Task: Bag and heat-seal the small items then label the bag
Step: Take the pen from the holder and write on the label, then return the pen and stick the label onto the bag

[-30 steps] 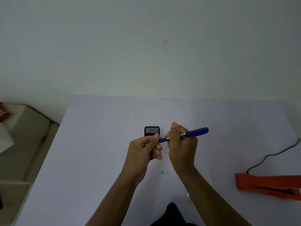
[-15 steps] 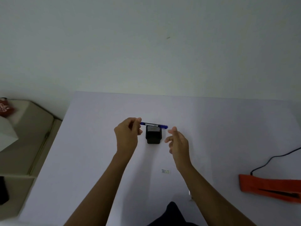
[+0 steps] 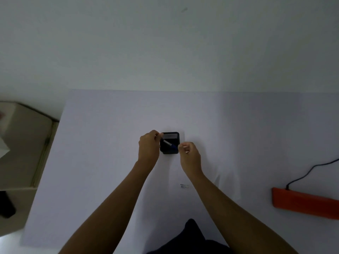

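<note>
Left hand (image 3: 149, 147) fingers pinch the blue marker (image 3: 169, 144) at its upper-left end, long axis slanting down-right into the black holder (image 3: 169, 143) at counter (image 3: 110, 143) centre, w/ right hand (image 3: 189, 153) loosely curled, holding nothing, just right of holder.

Person's body as seen from the head camera: two bare forearms without sleeves, watch or rings, ending in the left hand (image 3: 149, 147) and the right hand (image 3: 189, 157). Dark clothing (image 3: 190, 239) appears at the near edge, between the forearms.
</note>
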Demonstrator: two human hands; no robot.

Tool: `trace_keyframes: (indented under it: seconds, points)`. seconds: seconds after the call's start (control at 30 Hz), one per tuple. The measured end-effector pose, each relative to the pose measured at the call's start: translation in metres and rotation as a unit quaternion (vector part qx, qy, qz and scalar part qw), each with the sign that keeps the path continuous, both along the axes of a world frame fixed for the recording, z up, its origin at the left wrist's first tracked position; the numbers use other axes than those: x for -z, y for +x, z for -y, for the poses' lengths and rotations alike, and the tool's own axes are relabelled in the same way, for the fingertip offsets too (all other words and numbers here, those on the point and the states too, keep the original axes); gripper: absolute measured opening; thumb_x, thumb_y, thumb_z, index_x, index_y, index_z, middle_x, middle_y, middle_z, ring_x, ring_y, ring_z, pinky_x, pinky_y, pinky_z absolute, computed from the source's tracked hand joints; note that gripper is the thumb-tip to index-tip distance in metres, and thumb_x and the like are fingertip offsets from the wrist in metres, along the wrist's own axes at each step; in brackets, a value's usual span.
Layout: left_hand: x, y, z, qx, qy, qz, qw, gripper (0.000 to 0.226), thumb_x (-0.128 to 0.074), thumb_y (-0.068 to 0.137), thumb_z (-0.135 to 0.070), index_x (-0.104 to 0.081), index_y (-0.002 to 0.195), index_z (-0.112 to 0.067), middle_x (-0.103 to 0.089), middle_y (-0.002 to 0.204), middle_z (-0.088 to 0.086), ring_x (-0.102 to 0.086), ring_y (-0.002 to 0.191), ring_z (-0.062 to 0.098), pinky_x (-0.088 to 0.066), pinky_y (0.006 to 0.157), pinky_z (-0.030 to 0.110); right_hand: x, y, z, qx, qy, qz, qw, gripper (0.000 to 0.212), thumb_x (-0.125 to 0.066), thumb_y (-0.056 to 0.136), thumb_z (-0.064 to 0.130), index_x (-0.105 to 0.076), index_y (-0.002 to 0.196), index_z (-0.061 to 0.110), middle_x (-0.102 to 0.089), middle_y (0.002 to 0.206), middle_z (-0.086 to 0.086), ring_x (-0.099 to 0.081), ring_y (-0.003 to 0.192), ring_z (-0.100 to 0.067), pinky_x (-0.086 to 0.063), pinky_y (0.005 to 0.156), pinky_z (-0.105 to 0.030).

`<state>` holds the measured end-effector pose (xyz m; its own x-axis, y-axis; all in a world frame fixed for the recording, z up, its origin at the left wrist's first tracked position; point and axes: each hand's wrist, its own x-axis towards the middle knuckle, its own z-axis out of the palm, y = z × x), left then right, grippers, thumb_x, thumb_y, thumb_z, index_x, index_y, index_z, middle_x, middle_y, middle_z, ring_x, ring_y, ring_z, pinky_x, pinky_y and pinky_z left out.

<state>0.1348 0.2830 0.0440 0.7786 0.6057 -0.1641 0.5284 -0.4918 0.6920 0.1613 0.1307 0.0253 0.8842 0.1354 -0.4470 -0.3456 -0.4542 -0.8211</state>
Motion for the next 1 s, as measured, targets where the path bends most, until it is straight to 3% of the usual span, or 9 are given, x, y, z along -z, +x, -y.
trace_keyframes:
  seconds: [0.13,0.3,0.4,0.5,0.67,0.73,0.8,0.9,1.0]
  points:
    - [0.02,0.006,0.001,-0.007,-0.004,-0.036,0.999,0.017,-0.048,0.102,-0.016,-0.063,0.102,-0.007,-0.069,0.092,0.013,-0.063,0.076,0.023,-0.051,0.063,0.032,0.019,0.007,-0.006,-0.012,-0.019,-0.015,1.0,0.019,-0.059,0.098,0.021,-0.061,0.112,0.01,-0.064,0.095,-0.002,-0.06,0.085,-0.018,-0.043,0.063,-0.016]
    - [0.027,0.011,0.009,-0.038,-0.085,-0.022,0.995,0.034,-0.04,0.105,-0.03,-0.047,0.132,-0.01,-0.061,0.113,0.009,-0.059,0.098,0.021,-0.05,0.078,0.029,0.031,0.012,-0.011,-0.016,-0.015,-0.022,1.0,0.017,-0.061,0.098,0.022,-0.061,0.109,0.01,-0.064,0.093,-0.001,-0.059,0.08,-0.015,-0.041,0.061,-0.014]
    - [0.024,0.011,0.018,-0.067,-0.161,-0.028,0.984,0.04,-0.034,0.106,-0.039,-0.049,0.13,-0.011,-0.06,0.111,0.001,-0.058,0.096,0.016,-0.043,0.068,0.015,0.036,0.015,-0.014,-0.009,-0.001,-0.022,1.0,0.01,-0.062,0.096,0.024,-0.062,0.103,0.016,-0.066,0.088,-0.002,-0.063,0.078,-0.018,-0.054,0.067,-0.029]
    - [0.028,0.015,0.025,-0.071,-0.208,-0.02,0.975,0.039,-0.03,0.106,-0.043,-0.054,0.118,-0.015,-0.062,0.11,0.002,-0.06,0.097,0.016,-0.044,0.069,0.015,0.039,0.019,-0.02,0.001,0.011,-0.025,1.0,0.006,-0.062,0.096,0.027,-0.061,0.1,0.023,-0.07,0.092,-0.004,-0.069,0.085,-0.023,-0.061,0.077,-0.047]
    - [0.021,0.025,0.022,-0.071,-0.217,-0.024,0.973,0.04,-0.031,0.106,-0.043,-0.052,0.123,-0.013,-0.063,0.115,0.005,-0.062,0.108,0.023,-0.045,0.069,0.013,0.035,0.029,-0.019,-0.009,0.017,-0.03,0.999,0.018,-0.059,0.097,0.03,-0.066,0.107,0.017,-0.071,0.097,-0.005,-0.069,0.089,-0.023,-0.06,0.08,-0.049]
    - [0.018,0.021,0.024,-0.061,-0.196,-0.027,0.978,0.047,-0.035,0.105,-0.043,-0.044,0.138,-0.011,-0.058,0.132,0.009,-0.055,0.125,0.027,-0.045,0.085,0.011,0.035,0.027,-0.01,-0.016,0.012,-0.023,1.0,0.02,-0.058,0.097,0.029,-0.067,0.11,0.016,-0.071,0.099,-0.004,-0.068,0.091,-0.024,-0.06,0.08,-0.048]
    - [0.016,0.01,0.03,-0.063,-0.115,-0.036,0.991,0.059,-0.042,0.103,-0.044,-0.033,0.149,-0.009,-0.045,0.149,0.011,-0.042,0.138,0.027,-0.038,0.107,0.028,0.039,0.022,0.005,-0.015,0.004,-0.02,1.0,0.017,-0.058,0.097,0.027,-0.067,0.107,0.017,-0.071,0.099,-0.004,-0.069,0.091,-0.024,-0.06,0.08,-0.048]
    - [0.021,-0.018,0.048,-0.024,0.058,-0.016,0.998,0.048,-0.056,0.097,-0.035,-0.048,0.137,-0.009,-0.056,0.134,0.011,-0.051,0.124,0.026,-0.038,0.102,0.042,0.049,0.002,0.033,-0.01,-0.015,-0.023,1.0,0.013,-0.056,0.098,0.024,-0.067,0.104,0.019,-0.071,0.098,-0.004,-0.07,0.091,-0.024,-0.06,0.081,-0.048]
    - [0.036,-0.052,0.076,0.048,0.064,-0.013,0.997,0.028,-0.061,0.094,-0.027,-0.059,0.117,-0.013,-0.063,0.108,0.004,-0.059,0.1,0.021,-0.045,0.091,0.034,0.06,-0.028,0.062,-0.01,-0.042,-0.032,0.999,0.016,-0.054,0.099,0.015,-0.068,0.108,0.015,-0.071,0.101,-0.006,-0.07,0.094,-0.025,-0.059,0.087,-0.046]
